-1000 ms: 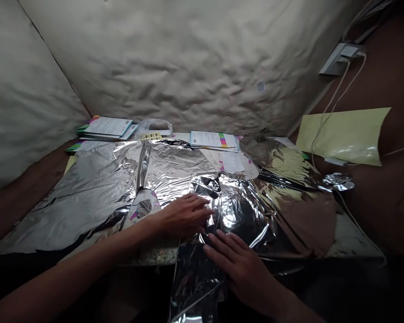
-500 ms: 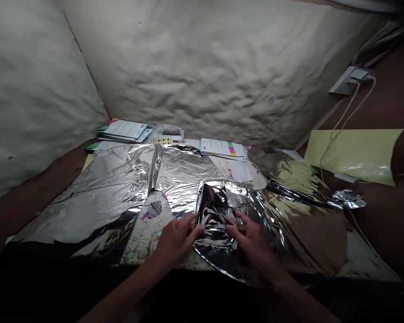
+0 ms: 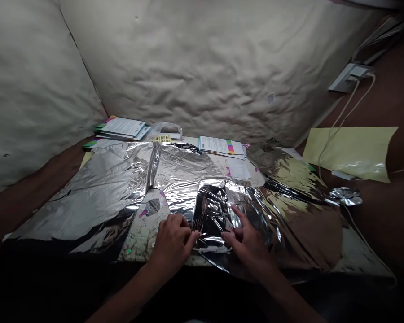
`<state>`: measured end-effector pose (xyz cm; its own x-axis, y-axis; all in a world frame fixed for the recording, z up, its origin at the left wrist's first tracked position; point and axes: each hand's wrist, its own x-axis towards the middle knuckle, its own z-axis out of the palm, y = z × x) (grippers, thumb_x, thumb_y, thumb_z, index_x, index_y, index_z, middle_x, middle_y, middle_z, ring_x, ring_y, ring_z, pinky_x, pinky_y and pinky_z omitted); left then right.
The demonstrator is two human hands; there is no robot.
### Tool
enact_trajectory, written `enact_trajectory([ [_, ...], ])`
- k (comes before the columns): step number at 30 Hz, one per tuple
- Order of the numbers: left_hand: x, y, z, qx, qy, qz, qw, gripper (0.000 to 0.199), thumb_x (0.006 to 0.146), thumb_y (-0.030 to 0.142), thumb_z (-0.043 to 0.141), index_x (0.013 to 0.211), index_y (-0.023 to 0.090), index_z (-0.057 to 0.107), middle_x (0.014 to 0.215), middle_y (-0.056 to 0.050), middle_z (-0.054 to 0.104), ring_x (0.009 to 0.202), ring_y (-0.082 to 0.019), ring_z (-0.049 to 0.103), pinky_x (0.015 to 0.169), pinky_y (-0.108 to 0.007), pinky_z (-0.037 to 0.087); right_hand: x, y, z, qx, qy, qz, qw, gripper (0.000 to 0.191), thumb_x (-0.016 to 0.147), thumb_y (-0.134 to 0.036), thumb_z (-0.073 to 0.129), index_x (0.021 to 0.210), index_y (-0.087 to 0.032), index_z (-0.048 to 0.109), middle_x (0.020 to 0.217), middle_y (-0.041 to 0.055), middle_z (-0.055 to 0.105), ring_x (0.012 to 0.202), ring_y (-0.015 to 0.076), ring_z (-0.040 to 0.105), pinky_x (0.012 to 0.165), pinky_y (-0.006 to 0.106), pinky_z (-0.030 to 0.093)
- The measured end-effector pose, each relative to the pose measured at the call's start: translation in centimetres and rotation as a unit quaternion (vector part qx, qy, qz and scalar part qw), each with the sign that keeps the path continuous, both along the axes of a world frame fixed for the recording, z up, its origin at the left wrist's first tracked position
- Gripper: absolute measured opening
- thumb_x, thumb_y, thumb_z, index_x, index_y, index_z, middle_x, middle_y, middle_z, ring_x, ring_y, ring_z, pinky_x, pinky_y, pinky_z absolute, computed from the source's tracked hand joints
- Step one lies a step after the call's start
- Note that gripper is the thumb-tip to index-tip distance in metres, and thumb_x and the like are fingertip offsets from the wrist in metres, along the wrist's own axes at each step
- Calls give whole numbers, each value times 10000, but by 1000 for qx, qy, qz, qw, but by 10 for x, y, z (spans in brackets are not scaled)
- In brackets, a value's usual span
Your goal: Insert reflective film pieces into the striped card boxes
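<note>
**A cramped indoor craft corner, home or small office: the pictures don't settle which**

This is a tight indoor corner built around a table [image 3: 360,255]. Behind the table, crinkled cream fabric [image 3: 202,76] lines two walls that meet at an angle. To the right of the table, a brown wall [image 3: 390,224] carries a power socket [image 3: 350,77] with white cables [image 3: 336,121] trailing down, and a pale yellow card [image 3: 350,152] sits against it. Printed booklets [image 3: 121,127] and a plastic bag [image 3: 164,130] lie along the table's far edge, while foil sheets [image 3: 121,175] spread over its top, giving it the look of a makeshift craft space.
</note>
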<state>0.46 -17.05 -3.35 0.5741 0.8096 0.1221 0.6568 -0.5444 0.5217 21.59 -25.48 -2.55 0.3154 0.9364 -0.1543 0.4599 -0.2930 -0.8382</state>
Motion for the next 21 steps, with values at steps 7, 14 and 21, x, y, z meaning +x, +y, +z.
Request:
enact_trajectory([
  [7, 0, 10, 1, 165, 55, -151, 973, 516, 959, 308, 481, 1461, 245, 381, 1536, -95, 371, 1424, -289, 293, 1133, -467, 272, -8, -14, -3, 4, -211, 54, 976, 691, 894, -277, 482, 1537, -225, 234, 655, -3, 649, 613, 250, 652, 654, 380, 505],
  [14, -20, -4, 7, 95, 106, -320, 937, 851, 870, 679, 486, 1549, 254, 199, 1619, -78, 202, 1482, -330, 162, 1195, -498, 133, 16, -76, -14, 205, -332, 216, 895, 959, 788, -567, 682, 1545, -195, 226, 1521, 193, 370, 1375, 412, 365, 1050, 534, 419],
  [21, -2, 10, 16, 16, 41, -316, 948, 651, 821, 440, 651, 1419, 274, 453, 1426, -78, 521, 1317, -300, 447, 1097, -439, 335, 31, -47, -2, 130, -161, 304, 930, 467, 920, -154, 496, 1378, -232, 537, 1402, 111, 555, 1291, 248, 508, 1077, 425, 425],
])
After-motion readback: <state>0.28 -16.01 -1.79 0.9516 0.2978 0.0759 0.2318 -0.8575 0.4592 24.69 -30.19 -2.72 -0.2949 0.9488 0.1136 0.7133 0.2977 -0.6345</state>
